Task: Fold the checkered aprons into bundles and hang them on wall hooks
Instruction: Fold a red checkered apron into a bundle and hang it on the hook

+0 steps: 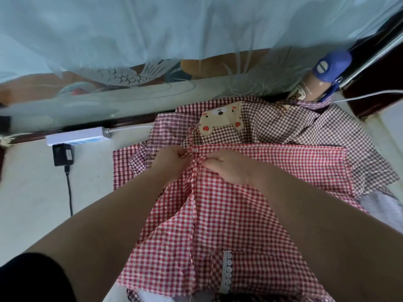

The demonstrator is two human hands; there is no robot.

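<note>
The job looks to be at an early stage. The red apron (250, 214) lies on top of the heap, spread mostly flat across a pale surface (32, 182), its lace trim (226, 271) near the bottom edge of the view and its top hem running straight out to the right. Both hands meet at the left end of that hem, beside a small metal clip (195, 150). The left hand (170, 160) has its fingers curled in and pinches the cloth just by the clip. The right hand (231, 168) lies lower, fingers reaching left along the cloth with the thumb under them, nipping a gathered pleat. From that pinch a long crease runs down the apron, so a first lengthwise fold seems to be starting and no more. Under it the brown apron (283, 127) lies crumpled and unfolded, its bear pocket (220, 118) showing above the hands, with more red check poking out at the left – whether that is a third apron I cannot tell. No finished bundle is in sight and no hooks either, so all the folding and all the hanging are still to be done. A curtain (152, 29) hangs behind, with a power strip (76, 137) at its foot and a bottle (316, 83) at the far right.
</note>
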